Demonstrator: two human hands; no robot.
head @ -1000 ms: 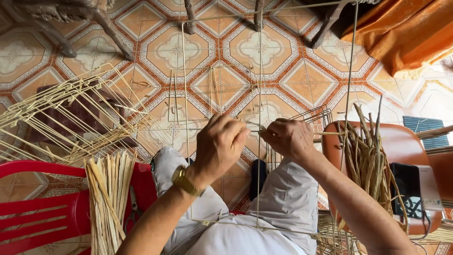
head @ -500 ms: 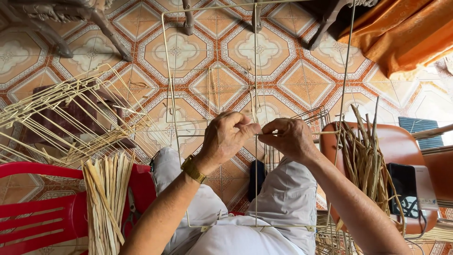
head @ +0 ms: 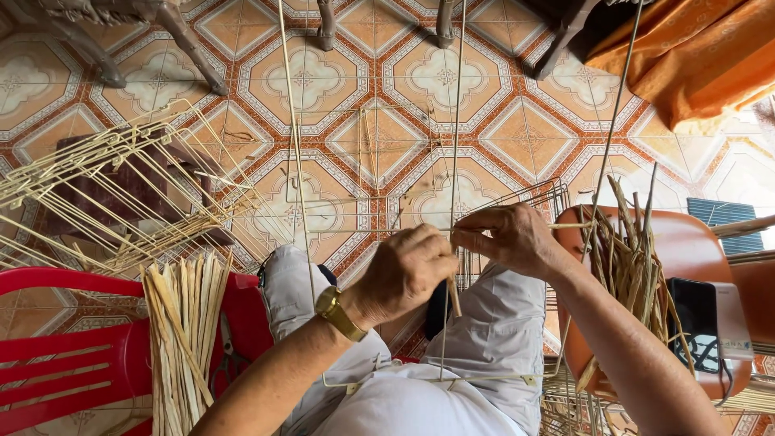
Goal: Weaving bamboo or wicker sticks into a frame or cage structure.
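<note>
Above the person's lap, at the centre of the view, stands a thin pale wire frame [head: 454, 121] with long upright rods, and both hands meet on it. A flat tan reed strip [head: 454, 297] runs from the meeting point down toward 6 o'clock, ending just below the left hand. The left hand [head: 404, 273], with a gold wristwatch [head: 337, 312] on its wrist, has its fingers curled closed around the strip and the rod beside it. The right hand [head: 510, 238], just at 2 o'clock from the left, pinches the same spot, thumb and forefinger pressed together on the strip where it crosses a horizontal wire (the exact contact is hidden behind the knuckles). The hands touch at the fingertips.

Below them lie the person's knees in light grey trousers [head: 492, 331]. At 3 o'clock sits an orange plastic chair [head: 694, 250] carrying a loose bundle of dried olive-brown reeds [head: 626, 266] and a dark phone [head: 696, 323]. At 9 o'clock a red plastic chair [head: 64, 355] holds a sheaf of pale straw-coloured strips [head: 182, 323]. Further out at 10 o'clock lies a heap of bare pale wire frames [head: 105, 186] on the patterned orange and white tiled floor [head: 307, 77]. An orange cloth [head: 694, 56] hangs at 1 o'clock.
</note>
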